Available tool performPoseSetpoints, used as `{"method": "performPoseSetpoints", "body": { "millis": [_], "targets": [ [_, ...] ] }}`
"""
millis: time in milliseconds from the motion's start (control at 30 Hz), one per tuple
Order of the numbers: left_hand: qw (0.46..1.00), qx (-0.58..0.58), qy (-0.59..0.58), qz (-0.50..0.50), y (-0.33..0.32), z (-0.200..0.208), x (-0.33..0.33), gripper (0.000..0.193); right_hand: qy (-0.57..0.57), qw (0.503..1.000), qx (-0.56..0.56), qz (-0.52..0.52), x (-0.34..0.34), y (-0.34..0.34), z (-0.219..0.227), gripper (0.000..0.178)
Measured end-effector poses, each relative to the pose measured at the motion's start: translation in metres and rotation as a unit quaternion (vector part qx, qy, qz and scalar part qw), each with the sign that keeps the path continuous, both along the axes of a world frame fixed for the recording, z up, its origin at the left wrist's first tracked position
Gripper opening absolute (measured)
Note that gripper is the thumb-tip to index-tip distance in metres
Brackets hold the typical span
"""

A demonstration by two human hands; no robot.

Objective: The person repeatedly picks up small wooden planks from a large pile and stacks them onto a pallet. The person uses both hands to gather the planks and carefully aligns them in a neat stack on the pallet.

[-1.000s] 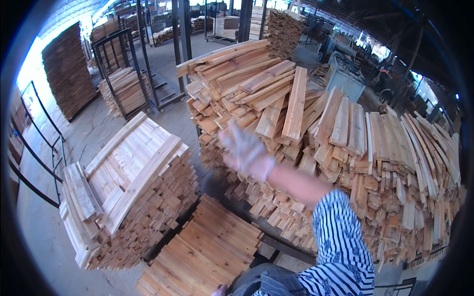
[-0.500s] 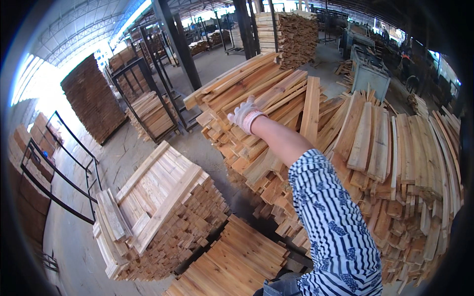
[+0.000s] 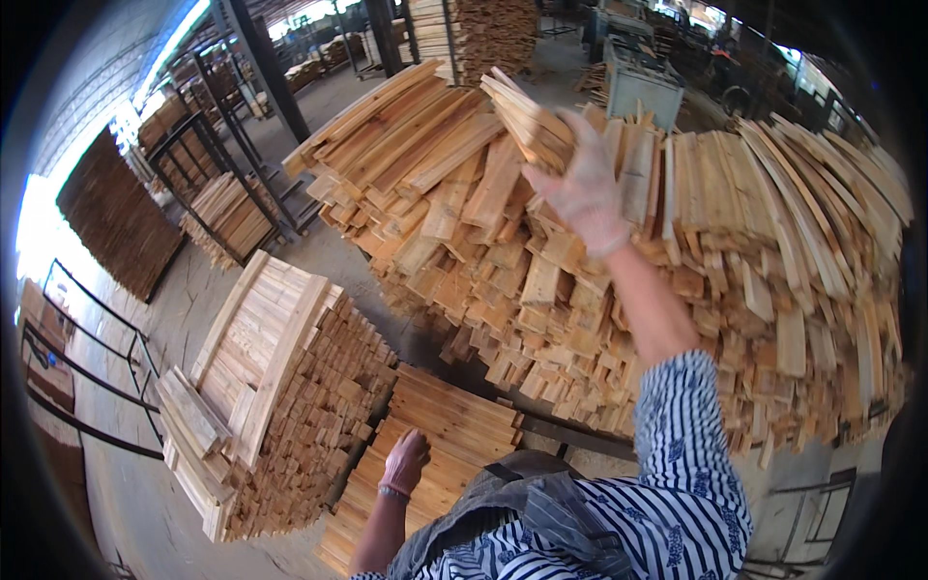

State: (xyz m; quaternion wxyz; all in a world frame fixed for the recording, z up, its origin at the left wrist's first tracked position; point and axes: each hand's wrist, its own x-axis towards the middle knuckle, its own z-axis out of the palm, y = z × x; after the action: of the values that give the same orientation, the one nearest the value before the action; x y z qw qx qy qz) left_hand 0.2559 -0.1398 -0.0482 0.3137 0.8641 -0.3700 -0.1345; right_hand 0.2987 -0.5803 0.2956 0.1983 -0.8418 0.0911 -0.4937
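My right hand (image 3: 585, 188), in a thin pale glove, reaches up and grips a small bundle of wooden slats (image 3: 527, 121) lifted off the top of a big loose heap of slats (image 3: 735, 251). The sleeve on that arm is blue and white striped. My left hand (image 3: 404, 462), in a pinkish glove, rests flat on a low neat stack of slats (image 3: 449, 435) close in front of me.
A taller tidy stack of slats (image 3: 280, 387) stands to the left of the low one. Dark metal racks (image 3: 208, 164) with more timber and further stacks (image 3: 464, 34) line the concrete floor behind. A grey metal cart (image 3: 633, 82) sits beyond the heap.
My right hand has moved right along the heap and closed on a bundle of slats, raising it. My left hand has come into view on the low stack.
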Motion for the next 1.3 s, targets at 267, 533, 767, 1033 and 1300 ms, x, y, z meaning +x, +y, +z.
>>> {"method": "performPoseSetpoints", "body": {
  "millis": [267, 533, 767, 1033, 1300],
  "targets": [
    [0.553, -0.381, 0.735, -0.096, -0.178, 0.143, 0.002, 0.082, -0.034, 0.956, 0.276, 0.097, -0.226, 0.164, -0.148, 0.097],
    [0.637, -0.408, 0.647, -0.092, -0.216, 0.153, -0.01, 0.069, 0.17, 0.961, 0.155, 0.155, -0.291, 0.151, -0.213, 0.075],
    [0.737, -0.352, 0.577, -0.006, -0.208, 0.144, -0.009, 0.055, 0.25, 0.809, 0.467, 0.256, -0.162, 0.06, -0.217, 0.068],
    [0.851, -0.304, 0.424, 0.066, -0.137, 0.125, -0.031, 0.079, 0.221, 0.652, 0.566, 0.453, -0.1, 0.106, -0.207, 0.059],
    [0.906, -0.162, 0.329, 0.213, -0.025, 0.124, -0.057, 0.048, 0.253, 0.696, 0.369, 0.562, -0.099, 0.235, -0.275, 0.092]
  ]
}}
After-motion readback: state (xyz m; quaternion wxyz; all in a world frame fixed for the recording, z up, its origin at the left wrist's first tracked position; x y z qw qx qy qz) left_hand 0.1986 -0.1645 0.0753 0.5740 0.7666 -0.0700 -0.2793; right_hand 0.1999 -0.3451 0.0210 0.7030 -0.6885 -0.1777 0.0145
